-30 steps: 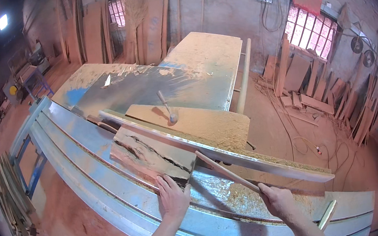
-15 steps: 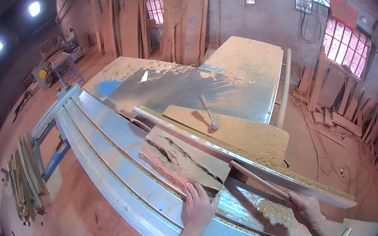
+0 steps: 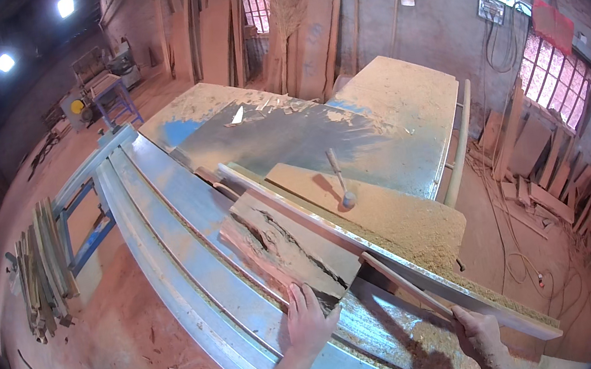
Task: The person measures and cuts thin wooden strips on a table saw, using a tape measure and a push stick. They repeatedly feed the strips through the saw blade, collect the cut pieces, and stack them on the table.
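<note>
A thick wooden board [image 3: 275, 251] with a dark, ragged crack along it lies on the metal machine table [image 3: 203, 254], beside a long straight fence [image 3: 299, 210]. My left hand [image 3: 309, 324] is closed on the board's near left corner, fingers over the top and thumb at the end. In my right hand [image 3: 474, 325] is a slim wooden stick [image 3: 407, 278]. Its far tip meets or nearly meets the board's near right corner. The board hides whatever lies beneath it. Past its far end, a curved brown piece [image 3: 224, 189] rests by the fence.
Behind the fence stands a ball-ended lever [image 3: 341, 178] on a sawdust-covered panel [image 3: 391, 220]. A wide dusty tabletop [image 3: 259, 140] extends beyond. Bundled wood strips [image 3: 43, 273] stand at left. Offcuts [image 3: 550, 198] and cables lie at right; tall planks [image 3: 316, 38] lean on the back wall.
The whole view has shifted slightly, so the background sits further right. Both hands keep their holds on the board and the stick; the board seems to have slid slightly away along the fence.
</note>
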A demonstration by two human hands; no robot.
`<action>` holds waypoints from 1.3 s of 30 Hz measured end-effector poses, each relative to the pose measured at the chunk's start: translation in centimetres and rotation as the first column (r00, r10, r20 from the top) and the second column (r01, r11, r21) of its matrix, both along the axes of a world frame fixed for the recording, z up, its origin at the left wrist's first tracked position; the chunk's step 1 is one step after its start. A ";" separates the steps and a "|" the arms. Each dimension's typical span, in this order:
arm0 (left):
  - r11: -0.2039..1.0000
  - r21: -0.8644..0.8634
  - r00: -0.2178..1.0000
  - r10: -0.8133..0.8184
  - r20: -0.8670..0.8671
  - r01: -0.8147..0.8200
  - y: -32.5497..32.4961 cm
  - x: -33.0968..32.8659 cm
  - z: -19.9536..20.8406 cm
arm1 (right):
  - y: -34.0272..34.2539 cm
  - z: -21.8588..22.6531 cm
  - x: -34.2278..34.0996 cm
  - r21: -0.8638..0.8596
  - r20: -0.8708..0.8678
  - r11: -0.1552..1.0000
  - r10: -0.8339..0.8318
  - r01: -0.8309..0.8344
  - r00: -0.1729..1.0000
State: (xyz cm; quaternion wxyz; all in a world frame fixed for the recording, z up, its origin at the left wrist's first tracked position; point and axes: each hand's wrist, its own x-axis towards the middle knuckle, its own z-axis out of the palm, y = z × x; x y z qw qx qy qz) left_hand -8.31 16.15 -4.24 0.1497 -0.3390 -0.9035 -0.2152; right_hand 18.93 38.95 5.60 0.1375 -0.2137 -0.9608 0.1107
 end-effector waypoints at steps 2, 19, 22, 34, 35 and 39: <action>1.000 0.016 1.000 0.002 0.012 -0.002 0.0 -0.3 0.1 | -0.2 0.6 -0.5 -0.003 -0.001 1.000 0.003 -0.003 1.000; 0.999 -0.035 0.999 -0.003 0.054 0.005 -0.9 -2.7 0.5 | -0.7 0.9 -2.6 -0.034 -0.052 0.998 0.046 -0.048 0.998; 0.999 -0.039 0.998 0.004 0.063 -0.001 -1.0 -3.0 0.8 | -0.7 1.1 -3.0 -0.018 -0.036 0.998 0.057 -0.058 0.998; 0.998 -0.057 0.994 -0.005 0.107 0.011 -1.4 -4.6 0.5 | -1.3 1.3 -4.5 0.050 0.021 0.998 0.039 -0.040 0.999; 0.998 -0.058 0.992 -0.003 0.123 0.010 -1.4 -4.7 0.7 | -1.4 1.5 -4.6 0.048 0.030 0.998 0.036 -0.037 0.999; 0.998 -0.070 0.988 0.017 0.152 -0.007 -1.6 -5.1 0.8 | -1.5 1.4 -5.2 0.036 0.006 0.999 0.039 -0.040 0.999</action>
